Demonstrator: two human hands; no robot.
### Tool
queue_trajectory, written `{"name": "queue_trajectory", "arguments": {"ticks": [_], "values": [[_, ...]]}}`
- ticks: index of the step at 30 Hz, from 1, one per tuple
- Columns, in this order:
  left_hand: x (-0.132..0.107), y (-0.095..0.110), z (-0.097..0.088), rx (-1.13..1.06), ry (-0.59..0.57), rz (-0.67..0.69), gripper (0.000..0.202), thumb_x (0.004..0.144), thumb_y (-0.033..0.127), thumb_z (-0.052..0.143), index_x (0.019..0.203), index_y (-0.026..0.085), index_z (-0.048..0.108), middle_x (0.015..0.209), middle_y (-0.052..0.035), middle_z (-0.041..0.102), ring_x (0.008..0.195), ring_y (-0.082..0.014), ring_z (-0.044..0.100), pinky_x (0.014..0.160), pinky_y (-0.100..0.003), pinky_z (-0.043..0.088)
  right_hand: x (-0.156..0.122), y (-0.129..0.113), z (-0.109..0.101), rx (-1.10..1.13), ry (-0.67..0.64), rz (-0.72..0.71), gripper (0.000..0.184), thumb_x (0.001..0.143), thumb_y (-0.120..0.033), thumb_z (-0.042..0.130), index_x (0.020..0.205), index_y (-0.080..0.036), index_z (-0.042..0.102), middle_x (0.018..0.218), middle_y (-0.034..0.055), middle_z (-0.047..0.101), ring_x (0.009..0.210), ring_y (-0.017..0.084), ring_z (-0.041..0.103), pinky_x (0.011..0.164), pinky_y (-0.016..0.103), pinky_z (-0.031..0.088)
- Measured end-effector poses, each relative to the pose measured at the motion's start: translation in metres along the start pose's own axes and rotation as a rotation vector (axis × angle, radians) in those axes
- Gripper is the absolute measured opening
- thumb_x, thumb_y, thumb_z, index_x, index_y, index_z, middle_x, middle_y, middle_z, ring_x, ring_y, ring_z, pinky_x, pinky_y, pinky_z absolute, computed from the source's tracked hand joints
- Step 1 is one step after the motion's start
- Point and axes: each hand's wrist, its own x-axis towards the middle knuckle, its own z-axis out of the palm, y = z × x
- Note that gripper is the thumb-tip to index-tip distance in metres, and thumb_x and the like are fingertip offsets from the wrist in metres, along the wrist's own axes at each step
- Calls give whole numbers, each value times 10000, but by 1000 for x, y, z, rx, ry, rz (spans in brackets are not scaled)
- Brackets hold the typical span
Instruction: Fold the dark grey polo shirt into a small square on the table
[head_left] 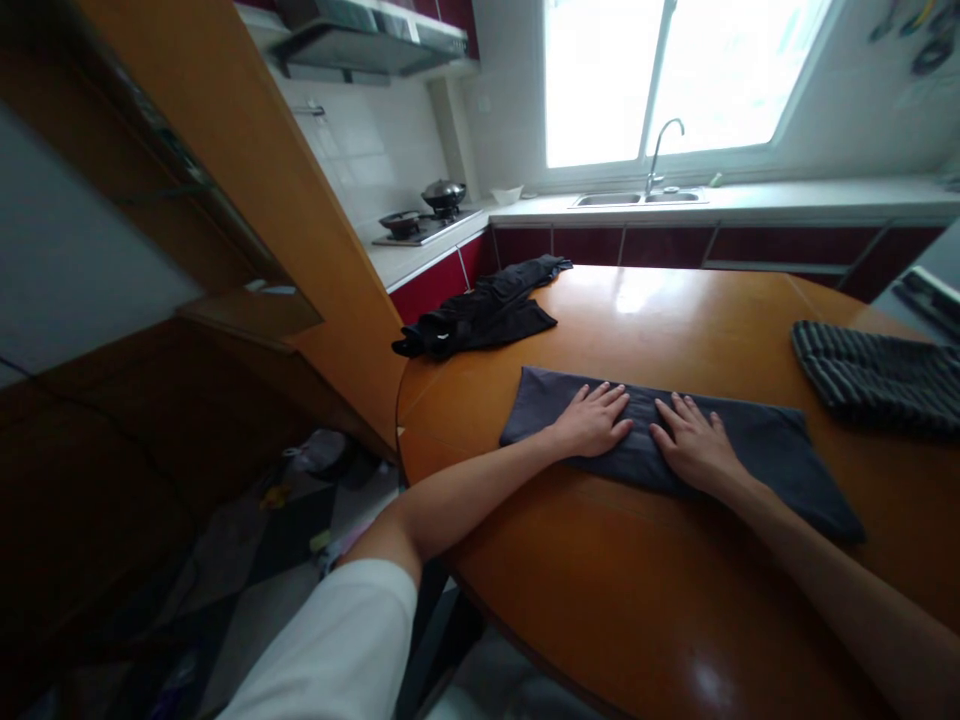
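A dark grey folded garment [765, 440] lies flat as a long strip on the wooden table; whether it is trousers or something else I cannot tell. My left hand [594, 420] rests palm down on its left part, fingers spread. Just right of the middle, my right hand [696, 445] presses flat on the same cloth, its fingers also apart. A narrow band of lightly creased fabric shows between the two hands. Neither hand grips anything.
The round-ended wooden table [675, 330] carries a crumpled black garment [487, 310] at its far left and a folded striped cloth [877, 375] at the right. Beyond it stand a counter with a sink [637, 199] and a stove [431, 228] holding pans. A wooden partition [300, 200] rises at left.
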Motion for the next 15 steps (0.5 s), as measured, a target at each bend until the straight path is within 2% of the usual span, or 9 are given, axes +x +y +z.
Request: {"name": "queue_trajectory", "arguments": {"ticks": [4, 9, 12, 15], "values": [[1, -3, -2, -17, -23, -6, 639, 1058, 511, 256, 1591, 170, 341, 1684, -79, 265, 1564, -277, 193, 1259, -562, 151, 5, 11, -4, 8, -12, 45, 634, 1040, -482, 279, 1584, -175, 387, 1673, 148, 262, 1561, 295, 184, 1224, 615, 166], [3, -15, -7, -37, -35, -45, 636, 1057, 519, 264, 1595, 189, 343, 1688, -77, 251, 1567, -298, 177, 1249, -590, 137, 14, 34, -13, 8, -4, 152, 660, 1054, -511, 255, 1585, -138, 375, 1675, 172, 243, 1564, 308, 161, 1227, 610, 153], [4, -32, -11, -29, -44, -87, 627, 1056, 511, 287, 1598, 202, 345, 1687, -89, 248, 1567, -310, 176, 1250, -582, 124, 16, 41, -18, -1, 5, 198, 662, 1057, -508, 281, 1584, -118, 374, 1677, 184, 228, 1567, 315, 139, 1233, 596, 138], [5, -56, -17, -3, -42, -158, 615, 1053, 506, 318, 1593, 214, 361, 1682, -107, 259, 1568, -328, 166, 1244, -590, 116, 15, 39, -24, 11, 36, 225, 653, 1061, -485, 308, 1586, -101, 362, 1674, 207, 218, 1566, 333, 134, 1225, 617, 129]]}}
